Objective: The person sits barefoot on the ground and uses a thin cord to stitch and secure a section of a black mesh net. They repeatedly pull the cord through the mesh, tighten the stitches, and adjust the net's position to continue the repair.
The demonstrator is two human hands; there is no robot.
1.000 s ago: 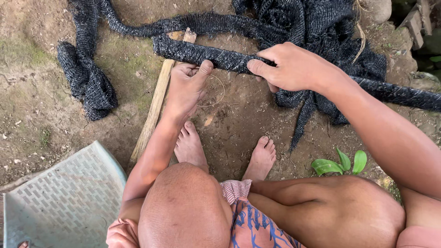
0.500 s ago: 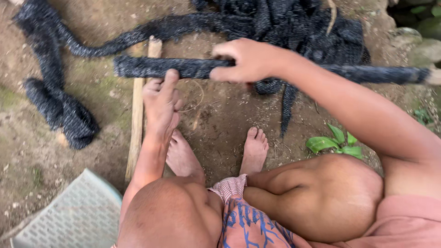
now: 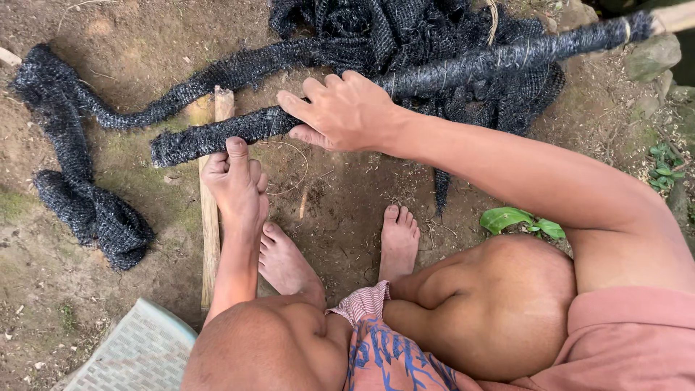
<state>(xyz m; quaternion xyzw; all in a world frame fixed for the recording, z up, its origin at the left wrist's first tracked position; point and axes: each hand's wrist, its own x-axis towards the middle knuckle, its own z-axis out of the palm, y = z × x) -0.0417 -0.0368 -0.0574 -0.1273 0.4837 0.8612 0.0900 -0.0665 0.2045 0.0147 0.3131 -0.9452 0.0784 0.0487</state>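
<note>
Hands at work over bare dirt: the right hand, upper centre of the frame, lies palm-down on the long pole wrapped tight in black mesh netting, fingers spread forward over the wrap and thumb tucked beneath, so it presses and part-grips rather than clenches. That wrapped pole runs slantwise from the left-centre of the frame up to the upper right corner, where a pale bare end pokes out. Left hand sits just below the pole's lower end, fingers curled loosely, thumb pointing up and touching the underside of the netting; whether it truly grips anything, I cannot tell. Under that hand a pale wooden stick lies on the ground, running down toward the lower left. A loose rope of black netting snakes across the upper left and bunches at the left edge, joining the heap of black netting at top centre. Two bare feet rest on the soil below the hands, small green leaves to their right, and a grey perforated plastic seat shows lower left.
</note>
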